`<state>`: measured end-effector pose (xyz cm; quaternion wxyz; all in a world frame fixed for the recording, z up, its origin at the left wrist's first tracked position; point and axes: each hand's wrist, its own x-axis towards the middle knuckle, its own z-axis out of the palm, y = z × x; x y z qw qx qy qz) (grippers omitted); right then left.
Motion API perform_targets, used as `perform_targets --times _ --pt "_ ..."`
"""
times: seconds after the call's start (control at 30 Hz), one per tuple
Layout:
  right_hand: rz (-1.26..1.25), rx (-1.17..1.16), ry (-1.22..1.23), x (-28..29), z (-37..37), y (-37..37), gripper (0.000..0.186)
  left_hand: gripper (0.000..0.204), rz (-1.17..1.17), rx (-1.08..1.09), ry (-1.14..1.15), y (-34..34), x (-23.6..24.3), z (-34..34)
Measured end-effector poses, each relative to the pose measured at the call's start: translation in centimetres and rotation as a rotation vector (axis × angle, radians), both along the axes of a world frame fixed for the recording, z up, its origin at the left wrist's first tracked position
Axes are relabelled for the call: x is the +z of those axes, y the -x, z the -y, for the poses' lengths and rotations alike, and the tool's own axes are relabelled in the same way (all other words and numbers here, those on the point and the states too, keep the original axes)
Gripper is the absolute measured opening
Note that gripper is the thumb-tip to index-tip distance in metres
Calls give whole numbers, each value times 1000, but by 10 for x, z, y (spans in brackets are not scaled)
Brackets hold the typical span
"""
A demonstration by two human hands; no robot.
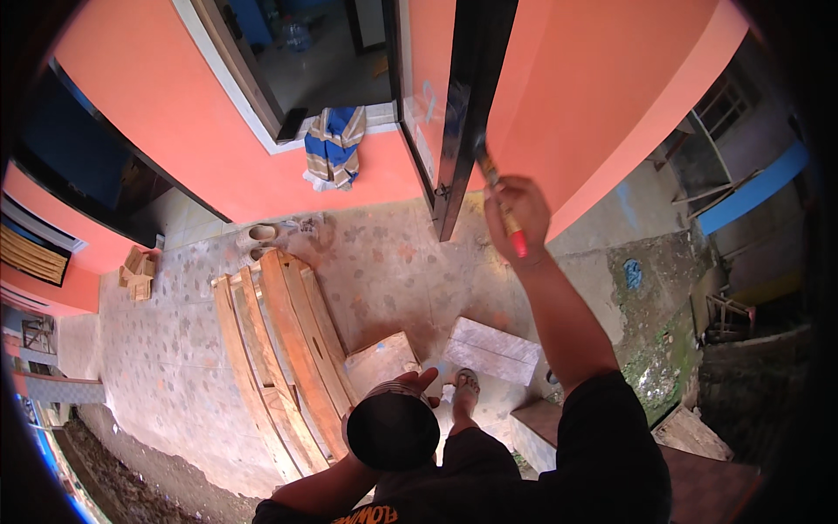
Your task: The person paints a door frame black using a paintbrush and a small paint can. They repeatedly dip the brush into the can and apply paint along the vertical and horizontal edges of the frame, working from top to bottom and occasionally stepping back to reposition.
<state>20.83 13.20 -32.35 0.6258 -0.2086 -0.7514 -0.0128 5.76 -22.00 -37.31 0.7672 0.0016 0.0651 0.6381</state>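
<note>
If the brush (490, 168) clamped by the right fingers (522, 184) is overswung, the coral wall (567, 113) may be smeared; the can (393, 429) is gripped by the left fingers (426, 379).

We're out in soft daylight, facing smooth salmon-pink walls (166, 96), with a white-trimmed rectangular window (327, 65) ahead. To our left, here's a dark-framed doorway (74, 148), then a small window with a yellow curtain (33, 251). Below us spreads a grey, dark-spotted concrete floor (166, 358), bearing a slatted bare-wood bench (301, 323); rightward, mossy ground (655, 362).
</note>
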Motion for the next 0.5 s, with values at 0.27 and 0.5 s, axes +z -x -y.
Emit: perform_targets --times 0.27,0.5 --pt "157 119 308 -45 28 -14 18 113 -110 1 89 3 9 0" --pt "-26 12 32 60 3 7 20 115 -154 -17 88 3 5 -2"
